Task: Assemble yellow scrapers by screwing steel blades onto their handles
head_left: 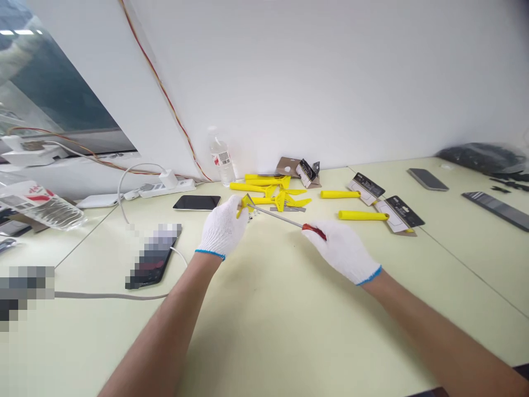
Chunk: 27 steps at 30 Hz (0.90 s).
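My left hand (221, 230), in a white knit glove with a blue cuff, is closed on a small yellow scraper head (246, 203). In my gloved right hand (345, 249) is a screwdriver (276, 215) with a red handle and a long metal shaft. Its tip reaches the scraper head; whether it sits in a screw is too small to tell. Just beyond my hands lies a pile of yellow scraper parts and handles (250, 188), with flat metal blades (295, 209) at its near side. Tiny loose metal bits (253, 214) lie beside my left fingers.
Two yellow-handled scrapers (363, 215) with black-and-white cards lie to the right. A clear water bottle (222, 160) stands by the wall. Phones (197, 203), a white power strip (167, 186) and cables occupy the left. Another phone (427, 179) and a black plastic bag (481, 153) are far right.
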Motion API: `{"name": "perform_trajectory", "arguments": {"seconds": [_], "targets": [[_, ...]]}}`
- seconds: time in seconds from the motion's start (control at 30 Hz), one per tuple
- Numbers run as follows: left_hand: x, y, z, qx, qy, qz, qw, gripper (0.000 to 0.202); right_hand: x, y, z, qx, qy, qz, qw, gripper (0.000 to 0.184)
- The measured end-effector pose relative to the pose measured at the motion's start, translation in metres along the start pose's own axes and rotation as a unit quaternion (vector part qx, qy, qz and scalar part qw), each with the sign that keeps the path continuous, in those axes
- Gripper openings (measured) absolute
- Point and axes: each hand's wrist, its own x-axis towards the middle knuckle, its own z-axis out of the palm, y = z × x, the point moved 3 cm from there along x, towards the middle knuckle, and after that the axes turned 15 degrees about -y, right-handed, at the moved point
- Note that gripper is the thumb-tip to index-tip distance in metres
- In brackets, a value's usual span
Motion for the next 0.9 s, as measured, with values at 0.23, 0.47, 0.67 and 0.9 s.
{"name": "perform_trajectory", "arguments": {"seconds": [0.23, 0.47, 0.67, 0.9], "targets": [[0.001, -0.002, 0.0, -0.004, 0.008, -0.01, 1.0, 0.021, -0.002, -0.002, -0.002, 0.078, -0.067, 0.04, 0.994, 0.029], [-0.001, 0.002, -0.001, -0.009, 0.007, -0.002, 1.0, 0.019, -0.004, -0.009, -0.009, -0.033, 0.077, -0.05, 0.995, 0.033], [0.0, 0.001, -0.001, -0.006, 0.003, -0.004, 1.0, 0.018, -0.003, 0.0, -0.008, 0.064, -0.053, -0.066, 0.994, 0.036], [-0.001, 0.004, -0.002, -0.01, -0.004, -0.008, 1.0, 0.018, -0.001, -0.001, -0.004, 0.025, 0.076, -0.086, 0.993, 0.03]]}}
